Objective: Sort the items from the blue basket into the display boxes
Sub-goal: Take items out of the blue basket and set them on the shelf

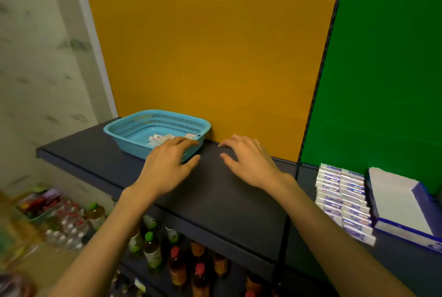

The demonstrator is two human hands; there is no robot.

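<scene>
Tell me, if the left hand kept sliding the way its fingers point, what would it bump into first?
Probably the blue basket: the left hand already has fingertips at its near rim, so the small packets inside come next.

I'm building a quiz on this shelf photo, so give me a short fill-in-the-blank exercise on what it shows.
1. The blue basket stands on the dark shelf in front of the ____ panel.
2. The ____ hand reaches over the basket's rim.
3. The open display box stands in front of the ____ panel.
4. Below the shelf stand rows of ____.

Missing words: orange; left; green; bottles
</scene>
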